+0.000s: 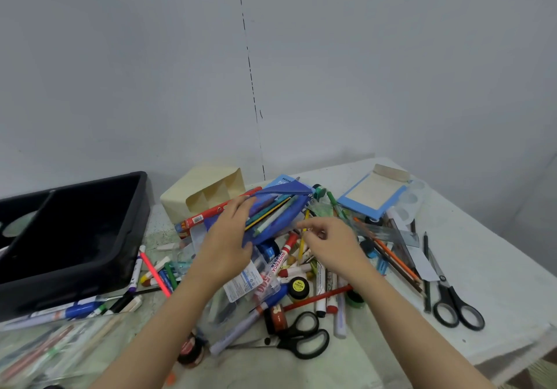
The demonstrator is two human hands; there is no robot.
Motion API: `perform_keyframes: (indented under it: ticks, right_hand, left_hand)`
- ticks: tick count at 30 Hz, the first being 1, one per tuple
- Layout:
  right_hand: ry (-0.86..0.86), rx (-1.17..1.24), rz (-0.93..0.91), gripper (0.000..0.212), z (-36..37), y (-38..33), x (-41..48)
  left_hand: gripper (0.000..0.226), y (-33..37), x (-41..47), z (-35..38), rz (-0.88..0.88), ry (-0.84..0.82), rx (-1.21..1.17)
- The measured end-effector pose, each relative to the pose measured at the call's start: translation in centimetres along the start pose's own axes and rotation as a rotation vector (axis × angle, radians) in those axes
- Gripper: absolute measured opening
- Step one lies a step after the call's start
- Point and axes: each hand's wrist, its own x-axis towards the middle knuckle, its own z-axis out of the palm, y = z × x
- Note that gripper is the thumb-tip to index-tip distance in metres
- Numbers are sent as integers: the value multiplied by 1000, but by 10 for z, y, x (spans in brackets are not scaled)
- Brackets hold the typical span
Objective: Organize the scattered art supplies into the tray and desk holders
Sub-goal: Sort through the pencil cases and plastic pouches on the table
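My left hand [229,238] grips a blue zip pouch [277,207] that is open and holds several pencils and pens. It is lifted over the heap of supplies. My right hand [328,244] hovers just right of the pouch with fingers curled; motion blur hides whether it pinches anything. A black tray [132,231] stands at the left. A cream desk holder [205,195] with compartments lies tipped behind the pouch. Markers, among them a red whiteboard marker [281,257], paint jars and crayons lie scattered under my hands.
Two black scissors lie on the cloth: one pair [304,336] near the front, another [455,304] at the right. A blue-framed pad [372,195] and a clear palette [410,198] sit at the back right. Plastic packets of pencils [45,349] lie front left. The wall is close behind.
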Motion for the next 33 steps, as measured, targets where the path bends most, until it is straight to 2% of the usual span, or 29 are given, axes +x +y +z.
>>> perform_keyframes:
  ticks: [3,5,7,9,11,14,18,21,23,25,28,30,31,33]
  right_hand:
    - [77,-195,43,27,-24,18,1]
    - [110,-427,70,29,-43,33,2]
    - [69,-684,64,27,-58,46,3]
    - [31,-801,31,21,-66,52,2]
    - [47,-792,-7,20,-70,54,2]
    - [162,-785,-87,30,-68,62,5]
    - [356,-754,-238,15,-67,66,8]
    - [415,-619,-238,13,-70,58,9]
    - [436,-299,-136,15,-69,45,7]
    - [418,87,-25,15,-66,27,5]
    - [253,435,46,19,-55,0,0]
    - [129,480,34,25,-44,-11,-3]
    - [109,425,7,26,-37,-11,-3]
    - [195,204,-65,22,-30,-3,2]
  left_hand:
    - [68,-10,6,-8,-6,-10,23]
    - [52,-16,8,-13,-9,2,38]
    - [29,-19,9,-15,-8,14,26]
    - [17,-18,8,-14,-25,-11,4]
    - [16,-16,7,-11,-26,-37,8]
    - [15,-11,5,-6,5,-31,-6]
    - [14,2,4,5,69,50,-96]
    - [25,20,2,14,62,61,-205]
    - [30,37,1,19,8,43,-429]
    - [31,56,-1,24,-133,-26,-781]
    - [42,77,-2,37,-385,-249,-1376]
    - [44,86,-1,45,-481,-322,-1669]
    - [41,89,-1,48,-517,-326,-1765]
    - [33,90,0,50,-572,-313,-1890]
